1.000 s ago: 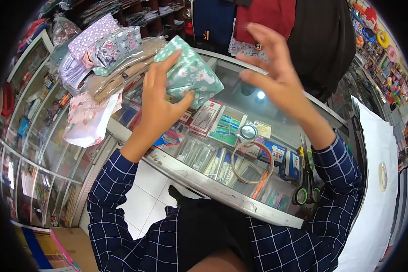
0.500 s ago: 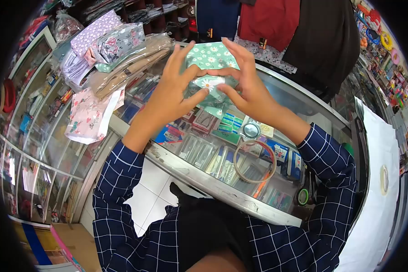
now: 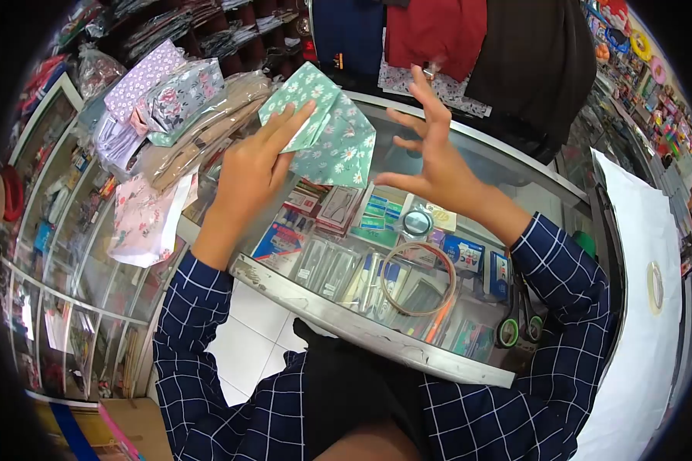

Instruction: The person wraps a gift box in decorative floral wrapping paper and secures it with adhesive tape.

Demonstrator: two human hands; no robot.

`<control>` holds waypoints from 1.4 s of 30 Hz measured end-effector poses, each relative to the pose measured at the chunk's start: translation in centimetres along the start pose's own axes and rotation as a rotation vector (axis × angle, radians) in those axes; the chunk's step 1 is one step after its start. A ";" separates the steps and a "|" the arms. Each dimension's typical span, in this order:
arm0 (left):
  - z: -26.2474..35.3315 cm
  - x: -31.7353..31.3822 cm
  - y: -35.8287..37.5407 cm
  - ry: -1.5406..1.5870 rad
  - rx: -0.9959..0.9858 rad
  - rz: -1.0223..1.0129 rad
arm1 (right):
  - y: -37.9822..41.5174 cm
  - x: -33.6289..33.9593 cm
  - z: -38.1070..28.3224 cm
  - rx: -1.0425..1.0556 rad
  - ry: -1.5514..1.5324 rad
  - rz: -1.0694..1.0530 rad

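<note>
A packet wrapped in green daisy-patterned paper (image 3: 337,150) is tilted above the glass counter, with folded paper layers at its upper left. My left hand (image 3: 260,157) grips its left side, fingers over the paper and thumb partly hidden. To the right, my right hand (image 3: 438,157) is raised with fingers spread, holding nothing; its thumb is close to the packet's right edge. Below the packet, under and on the glass, are stationery boxes and a roll of tape (image 3: 417,286).
Plastic-wrapped cloth (image 3: 207,138) and floral packets (image 3: 178,96) are piled at the left, above a pink floral sheet (image 3: 148,219). Scissors (image 3: 519,326) lie near my right forearm. White paper (image 3: 642,307) covers the right side. Trousers (image 3: 438,38) hang or lie at the back.
My right hand has let go of the packet and moved right, its fingers opening. My left hand now holds the packet alone, turned and shifted slightly left.
</note>
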State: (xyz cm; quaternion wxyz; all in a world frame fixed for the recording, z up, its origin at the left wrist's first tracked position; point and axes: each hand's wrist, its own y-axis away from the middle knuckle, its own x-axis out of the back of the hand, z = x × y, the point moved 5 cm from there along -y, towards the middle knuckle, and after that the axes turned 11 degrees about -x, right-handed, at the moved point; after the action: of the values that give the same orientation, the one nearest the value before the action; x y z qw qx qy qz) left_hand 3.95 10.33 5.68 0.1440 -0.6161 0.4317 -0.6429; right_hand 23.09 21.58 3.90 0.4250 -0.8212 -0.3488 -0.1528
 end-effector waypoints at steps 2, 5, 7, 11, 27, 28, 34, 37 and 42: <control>0.5 0.5 0.3 0.033 0.062 0.028 | -0.8 -0.3 0.3 -0.031 -0.070 0.016; 1.4 1.2 0.7 0.156 0.198 0.081 | -2.3 -0.3 0.7 -0.029 -0.149 0.042; 1.9 1.0 1.1 0.196 0.227 0.070 | -2.9 -0.1 0.1 0.045 -0.163 0.008; 2.5 0.7 1.5 0.264 0.215 0.089 | -3.0 -0.3 -0.3 0.054 -0.281 -0.028; 2.1 -1.6 2.3 0.785 0.150 0.097 | -2.1 -2.0 -0.3 0.059 -0.303 -0.023; 2.2 -1.6 2.1 0.790 0.224 0.060 | -2.0 -2.2 -0.2 0.077 -0.281 -0.030; 1.7 -1.7 0.4 0.539 0.238 -0.084 | -1.8 -2.2 0.1 0.092 -0.275 -0.056; 1.8 -0.8 -0.6 0.241 0.082 0.072 | -1.8 -2.3 0.2 0.087 -0.282 -0.055; 1.5 -0.6 -1.6 0.218 -0.134 0.163 | -1.4 -2.4 0.2 0.046 -0.296 -0.063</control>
State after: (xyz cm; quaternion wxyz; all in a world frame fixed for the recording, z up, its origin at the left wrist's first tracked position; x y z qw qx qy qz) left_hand 6.03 11.14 6.24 0.1066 -0.5138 0.5354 -0.6618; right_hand 20.40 21.24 3.31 0.3826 -0.8135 -0.4366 -0.0354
